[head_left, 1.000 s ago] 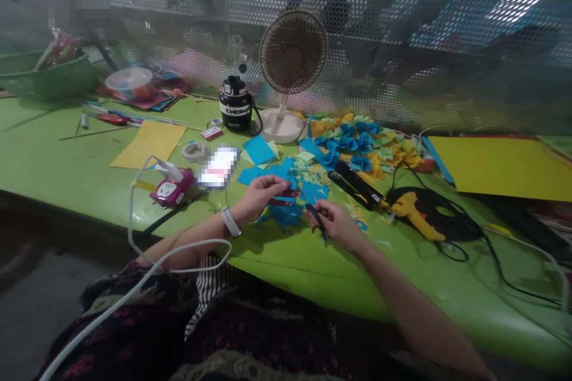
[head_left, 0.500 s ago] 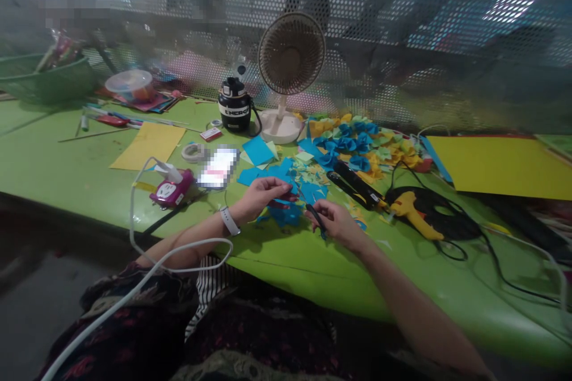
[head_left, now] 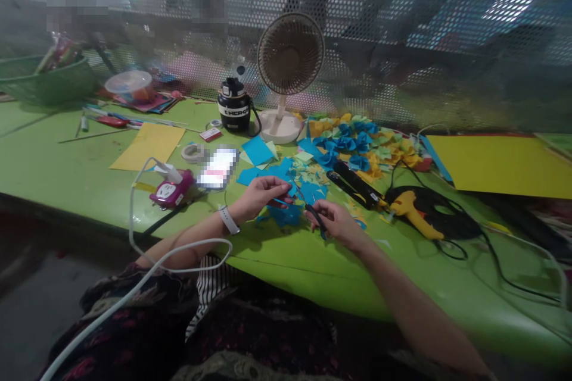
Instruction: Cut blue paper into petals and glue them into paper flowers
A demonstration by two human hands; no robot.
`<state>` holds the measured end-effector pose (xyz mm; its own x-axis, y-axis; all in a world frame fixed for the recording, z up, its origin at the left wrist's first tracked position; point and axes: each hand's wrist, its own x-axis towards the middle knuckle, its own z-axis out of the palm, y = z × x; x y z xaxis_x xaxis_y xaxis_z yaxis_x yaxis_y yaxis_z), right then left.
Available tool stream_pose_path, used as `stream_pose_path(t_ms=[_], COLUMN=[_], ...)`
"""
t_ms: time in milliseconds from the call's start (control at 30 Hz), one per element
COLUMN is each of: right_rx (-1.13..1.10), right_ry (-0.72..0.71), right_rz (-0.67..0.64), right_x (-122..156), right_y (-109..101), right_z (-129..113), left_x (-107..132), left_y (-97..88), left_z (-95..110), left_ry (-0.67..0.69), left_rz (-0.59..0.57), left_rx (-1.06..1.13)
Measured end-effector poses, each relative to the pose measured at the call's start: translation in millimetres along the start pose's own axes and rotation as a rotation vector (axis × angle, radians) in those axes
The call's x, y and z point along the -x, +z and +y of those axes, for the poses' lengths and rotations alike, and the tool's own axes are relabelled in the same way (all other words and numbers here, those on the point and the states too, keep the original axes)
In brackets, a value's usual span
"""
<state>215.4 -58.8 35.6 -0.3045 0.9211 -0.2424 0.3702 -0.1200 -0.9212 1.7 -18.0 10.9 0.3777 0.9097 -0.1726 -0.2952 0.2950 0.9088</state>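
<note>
My left hand (head_left: 261, 194), with a white watch on the wrist, pinches a piece of blue paper (head_left: 283, 213) above the green table (head_left: 80, 172). My right hand (head_left: 336, 221) is closed round the black handles of a pair of scissors (head_left: 313, 212), whose blades point up and left into the blue paper. Both hands hover close together near the table's front edge. More blue paper scraps (head_left: 286, 174) lie just behind them.
A yellow glue gun (head_left: 413, 212) with black cord lies right of my hands, beside a black stapler (head_left: 355, 181). Blue, yellow and green paper flowers (head_left: 361, 144), a small fan (head_left: 288, 71), a black jar (head_left: 234, 108), tape (head_left: 194, 152), a pink power strip (head_left: 172, 190) and yellow sheets (head_left: 500, 166) are about.
Hardly anything differs: both hands stay at the blue paper with the scissors, shifting only a few pixels.
</note>
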Motion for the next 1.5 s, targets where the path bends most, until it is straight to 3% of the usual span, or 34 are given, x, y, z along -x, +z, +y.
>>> stream_pose_path(t_ms=[633,867,1000,1100,1500], right_rx=[0.005,0.006,0.252,0.511,0.966], right_ry=[-0.031,-0.064,-0.1,-0.04,0.075], right_rz=[0.043,0.228,0.415,0.497,0.521], right_x=[0,-7,-17,-26,-36], right_y=[1,-15,-29,-37,-51], right_z=[4,4,15,26,37], left_x=[0,-1,-2,-1,-3], left_y=[-1.5,-1.5,3.4,6.9,1.5], left_z=[2,3,5,8,3], left_ry=[0.038,0.01,-0.071,-0.088,-0.013], left_rz=[0.037,0.061,0.133,0.151,0.067], left_rx=[0.013,0.101,0.221,0.271,0.222])
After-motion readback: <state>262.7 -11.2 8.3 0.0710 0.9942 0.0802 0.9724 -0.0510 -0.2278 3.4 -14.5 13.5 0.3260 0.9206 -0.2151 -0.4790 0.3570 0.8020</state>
